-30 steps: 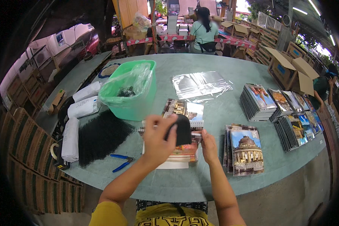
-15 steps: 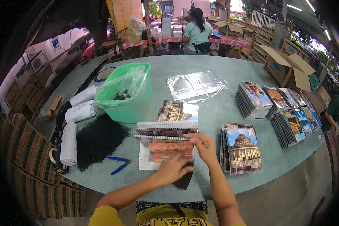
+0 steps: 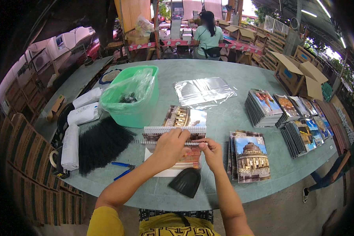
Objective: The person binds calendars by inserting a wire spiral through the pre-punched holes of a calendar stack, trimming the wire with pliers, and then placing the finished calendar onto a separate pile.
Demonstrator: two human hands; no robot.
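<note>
In front of me lies an open spiral notebook (image 3: 190, 158) with an orange-red picture page and a white sheet under it. A dark spiral coil (image 3: 194, 144) runs along its upper edge. My left hand (image 3: 170, 148) is closed over the coil's middle, its fingertips partly hidden. My right hand (image 3: 212, 154) pinches the coil's right end between thumb and fingers. Just beyond stands a row of white coil binding (image 3: 175, 129) by a picture cover (image 3: 185, 117). Below the notebook rests a black rounded flat piece (image 3: 187, 183).
Blue-handled pliers (image 3: 124, 172) and a heap of black coils (image 3: 102, 145) lie left, by white rolls (image 3: 70, 147) and a green bin (image 3: 135, 106). Clear plastic sleeves (image 3: 204, 91) are beyond. Notebook stacks (image 3: 251, 157) and an open carton (image 3: 301, 74) stand right. Other people are nearby.
My left hand has moved up from the orange-red page onto the coil, uncovering the black piece. My right hand stays at the coil's right end. A person's leg appears at the far right.
</note>
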